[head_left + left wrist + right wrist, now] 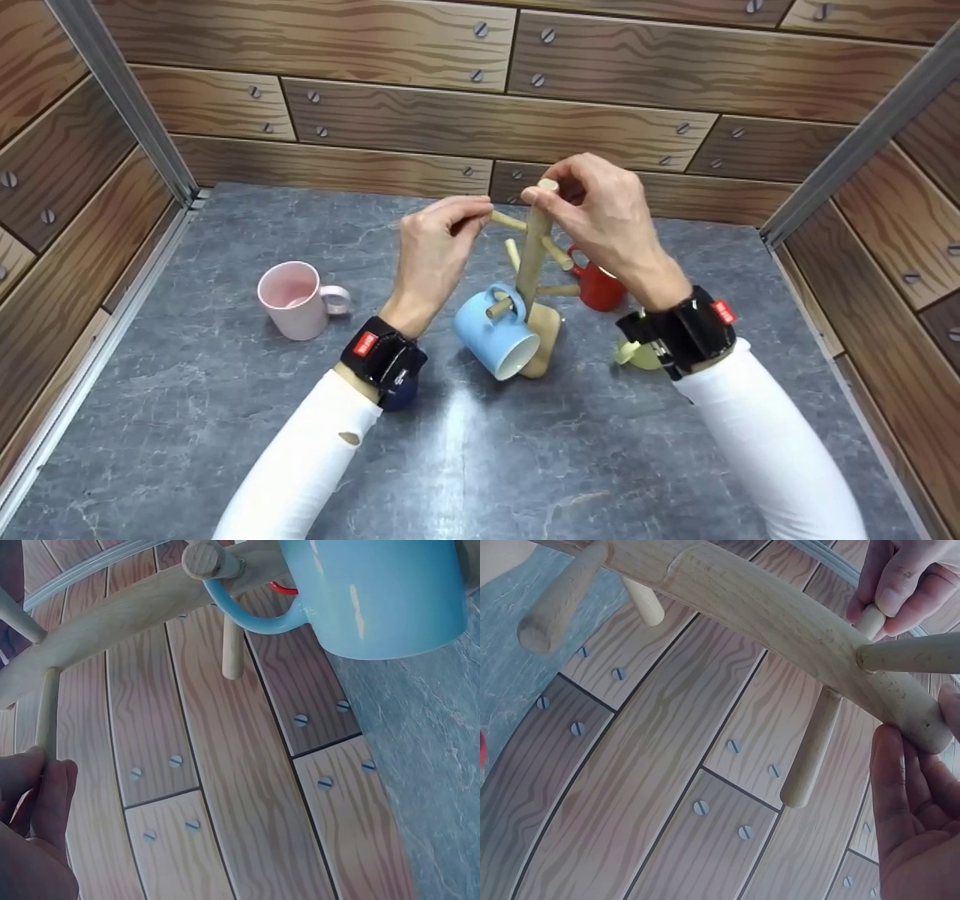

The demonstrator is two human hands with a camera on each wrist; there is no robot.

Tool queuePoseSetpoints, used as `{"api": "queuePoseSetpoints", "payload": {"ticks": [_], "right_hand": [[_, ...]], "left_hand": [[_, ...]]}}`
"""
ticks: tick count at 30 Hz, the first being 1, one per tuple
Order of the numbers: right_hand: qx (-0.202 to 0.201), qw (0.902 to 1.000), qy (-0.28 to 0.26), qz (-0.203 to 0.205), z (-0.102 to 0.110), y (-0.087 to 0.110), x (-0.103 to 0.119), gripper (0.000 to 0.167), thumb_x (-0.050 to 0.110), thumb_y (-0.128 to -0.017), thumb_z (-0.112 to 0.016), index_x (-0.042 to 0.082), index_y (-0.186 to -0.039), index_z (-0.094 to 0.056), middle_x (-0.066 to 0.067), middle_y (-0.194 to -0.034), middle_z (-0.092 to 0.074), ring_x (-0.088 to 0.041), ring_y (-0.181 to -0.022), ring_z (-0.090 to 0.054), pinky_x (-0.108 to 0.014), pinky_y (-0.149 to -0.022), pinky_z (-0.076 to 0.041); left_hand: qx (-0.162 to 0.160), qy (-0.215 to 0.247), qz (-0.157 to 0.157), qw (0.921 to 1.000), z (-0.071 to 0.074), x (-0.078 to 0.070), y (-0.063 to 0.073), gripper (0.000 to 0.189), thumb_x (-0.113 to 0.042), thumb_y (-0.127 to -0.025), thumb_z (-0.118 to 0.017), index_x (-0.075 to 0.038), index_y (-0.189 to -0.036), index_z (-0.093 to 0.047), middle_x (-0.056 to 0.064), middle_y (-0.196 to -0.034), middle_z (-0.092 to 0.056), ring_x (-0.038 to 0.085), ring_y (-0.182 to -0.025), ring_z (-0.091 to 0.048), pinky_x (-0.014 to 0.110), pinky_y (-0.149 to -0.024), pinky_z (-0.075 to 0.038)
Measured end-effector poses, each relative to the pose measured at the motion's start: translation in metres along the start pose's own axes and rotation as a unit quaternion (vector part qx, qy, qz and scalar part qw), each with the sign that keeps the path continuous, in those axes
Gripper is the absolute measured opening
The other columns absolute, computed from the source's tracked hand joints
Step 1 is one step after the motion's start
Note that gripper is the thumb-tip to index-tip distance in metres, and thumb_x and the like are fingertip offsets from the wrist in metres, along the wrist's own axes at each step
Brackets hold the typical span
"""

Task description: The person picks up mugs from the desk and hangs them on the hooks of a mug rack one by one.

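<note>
A wooden mug tree point(533, 259) with several pegs stands mid-table. My left hand point(437, 251) pinches the end of an upper-left peg point(47, 716) between thumb and fingers. At the top of the post, my right hand point(611, 217) grips the wood with thumb and fingers; the right wrist view shows its fingers around the post end point(926, 727). A light blue mug point(491, 337) hangs by its handle on a lower peg point(202, 559), its mouth tipped downward. Behind the tree is a red mug point(601, 291); whether it touches a peg I cannot tell.
On the left stands a pink mug point(294, 304), handle to the right. A dark blue object point(401, 394) is mostly hidden by my left wrist. A yellow-green mug point(641, 356) is partly covered by my right wrist. Wood-patterned walls point(390, 112) enclose the grey table point(525, 465).
</note>
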State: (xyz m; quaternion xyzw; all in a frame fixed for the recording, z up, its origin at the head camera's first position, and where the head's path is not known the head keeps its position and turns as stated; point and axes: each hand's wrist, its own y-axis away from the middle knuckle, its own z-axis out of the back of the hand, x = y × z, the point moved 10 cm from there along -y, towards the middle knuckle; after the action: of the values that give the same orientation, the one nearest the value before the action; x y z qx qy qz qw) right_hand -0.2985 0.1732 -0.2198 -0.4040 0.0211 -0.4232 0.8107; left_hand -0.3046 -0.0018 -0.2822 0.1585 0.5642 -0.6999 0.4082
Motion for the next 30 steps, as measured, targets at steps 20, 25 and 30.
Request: {"api": "queuePoseSetpoints", "payload": {"ticks": [20, 25, 30], "right_hand": [[-0.015, 0.9998, -0.002, -0.01, 0.01, 0.014, -0.007, 0.031, 0.028, -0.093, -0.08, -0.001, -0.093, -0.069, -0.01, -0.086, -0.07, -0.015, -0.072, -0.067, -0.017, -0.065, -0.05], [-0.009, 0.9995, -0.021, -0.021, 0.008, 0.014, -0.01, 0.029, 0.026, -0.094, -0.079, -0.001, -0.094, -0.068, -0.01, -0.087, -0.069, -0.014, -0.074, -0.067, -0.015, -0.067, -0.05], [-0.003, 0.9982, -0.04, -0.045, 0.012, 0.018, -0.017, 0.029, 0.027, -0.099, -0.074, 0.0, -0.109, -0.072, -0.009, -0.099, -0.073, -0.014, -0.084, -0.07, -0.017, -0.074, -0.054]], "left_hand": [[0.018, -0.002, -0.002, 0.9998, -0.015, -0.005, -0.005, 0.014, -0.004, -0.09, -0.078, -0.004, -0.103, -0.081, 0.009, -0.113, -0.078, 0.022, -0.106, -0.075, 0.019, -0.092, -0.057], [0.028, 0.001, 0.007, 0.9996, -0.017, -0.002, -0.006, 0.015, -0.005, -0.092, -0.077, -0.004, -0.106, -0.08, 0.009, -0.116, -0.077, 0.022, -0.109, -0.074, 0.019, -0.094, -0.056], [0.054, 0.017, -0.001, 0.9984, -0.022, -0.003, -0.002, 0.021, -0.002, -0.095, -0.072, -0.001, -0.115, -0.077, 0.011, -0.127, -0.073, 0.024, -0.117, -0.07, 0.022, -0.096, -0.056]]}}
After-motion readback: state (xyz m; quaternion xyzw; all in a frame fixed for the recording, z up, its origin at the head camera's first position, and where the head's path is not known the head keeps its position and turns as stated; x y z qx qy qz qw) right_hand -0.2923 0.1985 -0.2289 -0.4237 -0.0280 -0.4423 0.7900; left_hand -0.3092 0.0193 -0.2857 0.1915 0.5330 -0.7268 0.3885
